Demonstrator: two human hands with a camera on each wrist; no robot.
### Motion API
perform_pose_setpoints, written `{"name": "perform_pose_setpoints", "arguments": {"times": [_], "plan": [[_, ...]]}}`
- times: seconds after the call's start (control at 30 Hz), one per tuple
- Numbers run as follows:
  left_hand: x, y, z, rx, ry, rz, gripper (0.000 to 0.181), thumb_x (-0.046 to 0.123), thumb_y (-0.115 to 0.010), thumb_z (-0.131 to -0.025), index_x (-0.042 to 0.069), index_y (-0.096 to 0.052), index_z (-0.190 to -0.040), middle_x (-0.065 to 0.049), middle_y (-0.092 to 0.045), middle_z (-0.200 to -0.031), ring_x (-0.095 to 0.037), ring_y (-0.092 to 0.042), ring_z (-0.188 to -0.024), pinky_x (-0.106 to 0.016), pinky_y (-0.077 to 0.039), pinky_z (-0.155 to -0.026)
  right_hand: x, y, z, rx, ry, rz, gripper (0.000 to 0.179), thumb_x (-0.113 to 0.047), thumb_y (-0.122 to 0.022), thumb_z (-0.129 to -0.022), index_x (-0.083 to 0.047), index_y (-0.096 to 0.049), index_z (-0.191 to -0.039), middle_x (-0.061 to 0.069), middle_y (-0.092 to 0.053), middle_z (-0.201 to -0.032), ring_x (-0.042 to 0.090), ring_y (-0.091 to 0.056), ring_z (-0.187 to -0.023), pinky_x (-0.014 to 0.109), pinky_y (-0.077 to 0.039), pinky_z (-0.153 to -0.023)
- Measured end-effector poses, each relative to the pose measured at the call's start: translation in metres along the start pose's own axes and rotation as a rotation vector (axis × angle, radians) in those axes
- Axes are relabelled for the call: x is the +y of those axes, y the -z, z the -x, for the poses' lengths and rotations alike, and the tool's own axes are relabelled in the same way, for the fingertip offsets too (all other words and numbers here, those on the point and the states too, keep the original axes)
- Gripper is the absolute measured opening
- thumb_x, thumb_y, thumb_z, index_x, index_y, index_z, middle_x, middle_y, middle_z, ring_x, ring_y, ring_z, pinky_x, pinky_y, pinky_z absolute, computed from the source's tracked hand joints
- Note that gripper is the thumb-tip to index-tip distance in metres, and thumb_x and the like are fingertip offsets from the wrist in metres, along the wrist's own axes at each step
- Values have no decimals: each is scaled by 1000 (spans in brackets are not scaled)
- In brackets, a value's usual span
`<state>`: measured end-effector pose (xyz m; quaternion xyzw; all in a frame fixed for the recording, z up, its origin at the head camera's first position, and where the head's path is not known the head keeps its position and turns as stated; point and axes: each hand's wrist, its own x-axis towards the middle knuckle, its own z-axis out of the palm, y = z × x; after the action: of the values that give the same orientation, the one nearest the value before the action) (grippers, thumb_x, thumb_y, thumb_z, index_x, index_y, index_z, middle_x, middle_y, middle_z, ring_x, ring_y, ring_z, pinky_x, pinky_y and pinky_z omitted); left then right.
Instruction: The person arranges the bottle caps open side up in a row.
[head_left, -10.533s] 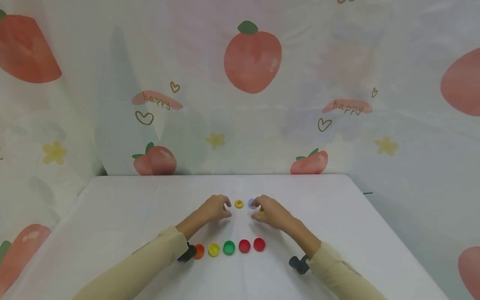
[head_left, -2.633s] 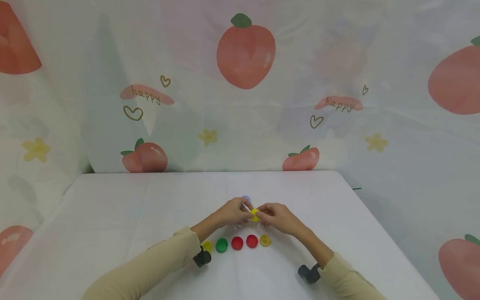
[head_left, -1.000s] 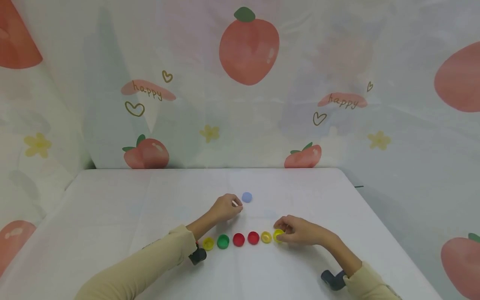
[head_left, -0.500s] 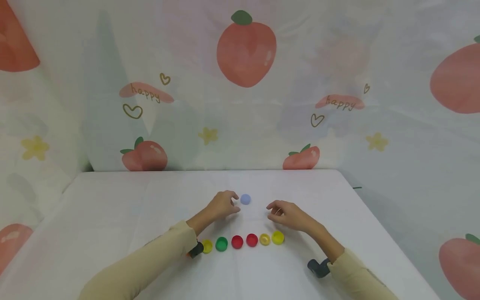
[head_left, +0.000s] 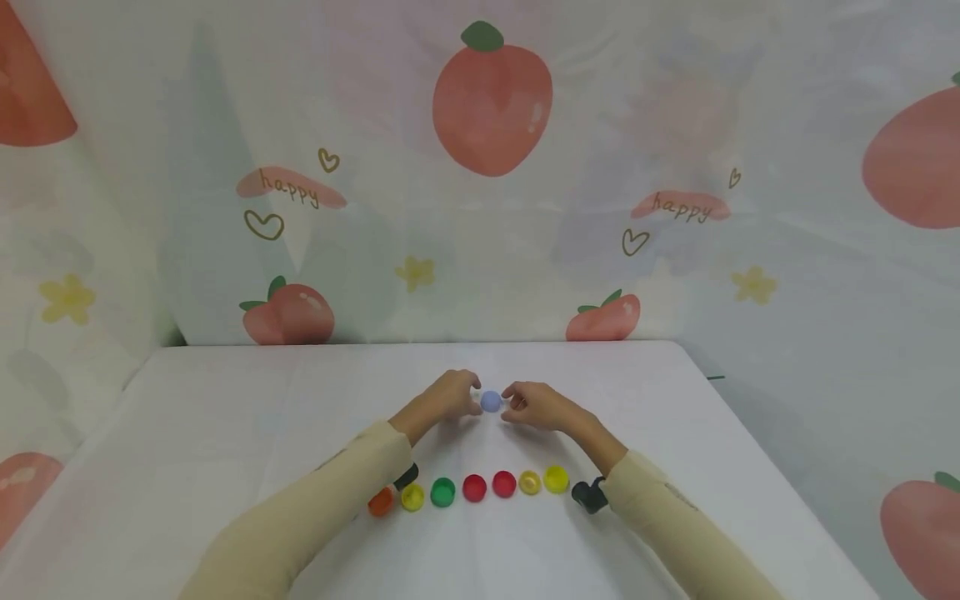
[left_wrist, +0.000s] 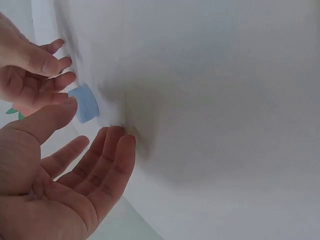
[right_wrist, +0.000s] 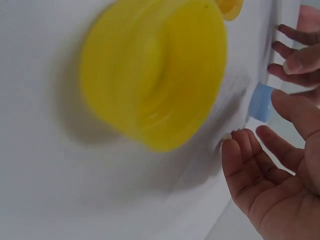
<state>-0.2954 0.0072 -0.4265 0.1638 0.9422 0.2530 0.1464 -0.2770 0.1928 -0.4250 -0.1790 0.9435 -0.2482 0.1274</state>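
Note:
A light blue bottle cap (head_left: 491, 402) stands on the white table between both hands. Just left of it is my left hand (head_left: 452, 395), its fingers loosely bent with nothing in them. My right hand (head_left: 542, 406) hovers close on the cap's other side, thumb and fingers apart. In the left wrist view the blue cap (left_wrist: 85, 104) appears beyond my left thumb; whether any fingertip touches it I cannot tell. The right wrist view also has the blue cap (right_wrist: 260, 102) past my right hand (right_wrist: 272, 180), with a yellow bottle cap (right_wrist: 155, 75) large in front.
Nearer the body runs a row of bottle caps: orange (head_left: 380, 502) partly under the left sleeve, yellow (head_left: 412, 497), green (head_left: 442, 492), two red (head_left: 474, 487), a darker yellow (head_left: 529, 482) and a bright yellow (head_left: 556, 478). A patterned cloth (head_left: 450, 208) hangs behind the table (head_left: 300, 392).
Both yellow caps from the back now stand at the row's right end; my right hand released the bright one. Since then that hand has moved up and left to the blue cap, my left slightly farther forward.

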Motion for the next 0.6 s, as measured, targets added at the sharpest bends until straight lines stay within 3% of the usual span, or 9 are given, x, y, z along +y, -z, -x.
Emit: {"name": "perform_pose_setpoints", "arguments": {"times": [0.2,0.47,0.6], "plan": [[7,3,-10,-35,-68,-128,39,16,-74,-82,4,-61,-117,-9,-63,-109,-22,-58,-100,-36,-45,-89,-7,-4,-13,10,-41,-8,39,-11,-71,-84,2,-56,-118,4,-56,-81,17,-52,-73,28,-50,-72],[7,-3,-17,-2,-90,-187,24,16,-71,-83,3,-66,-102,-6,-64,-93,-20,-58,-86,-33,-47,-81,-12,-11,-19,36,-28,52,29,-11,-71,-84,0,-61,-109,2,-56,-80,17,-51,-75,28,-48,-72],[5,-3,-17,1,-113,-161,23,14,-71,-83,2,-65,-101,-6,-64,-91,-20,-58,-85,-34,-47,-80,-10,-13,-20,55,-26,66,28,-11,-71,-84,-1,-61,-108,2,-56,-79,17,-51,-74,27,-48,-72]]}}
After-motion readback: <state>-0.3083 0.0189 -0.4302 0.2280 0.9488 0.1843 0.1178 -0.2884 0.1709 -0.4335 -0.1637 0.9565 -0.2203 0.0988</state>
